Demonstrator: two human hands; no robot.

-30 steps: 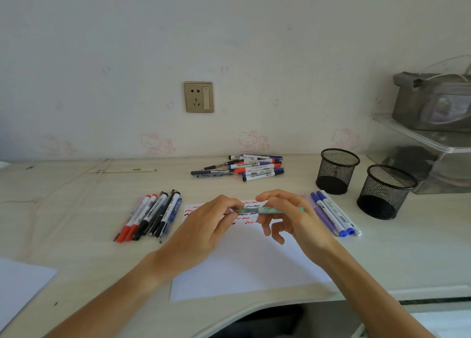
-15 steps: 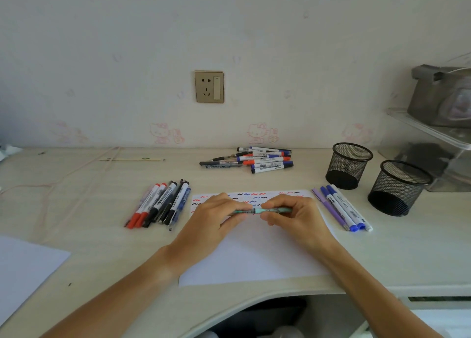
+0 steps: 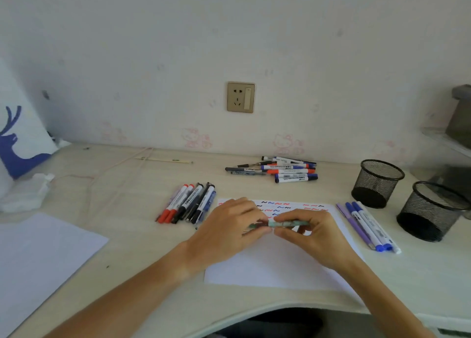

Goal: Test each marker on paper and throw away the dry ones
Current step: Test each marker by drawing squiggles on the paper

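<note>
Above the test paper (image 3: 277,261), at the desk's near edge, a teal marker (image 3: 285,224) lies level between both hands. It is judged light, rigid and smooth, so grip the barrel and the cap separately. The left hand (image 3: 229,233) pinches the left end, the right hand (image 3: 312,232) pinches the barrel, fingers curled, wrists low.

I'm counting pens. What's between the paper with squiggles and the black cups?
In the head view, a row of purple and blue markers lies on the desk between the paper and the mesh cups.
</note>
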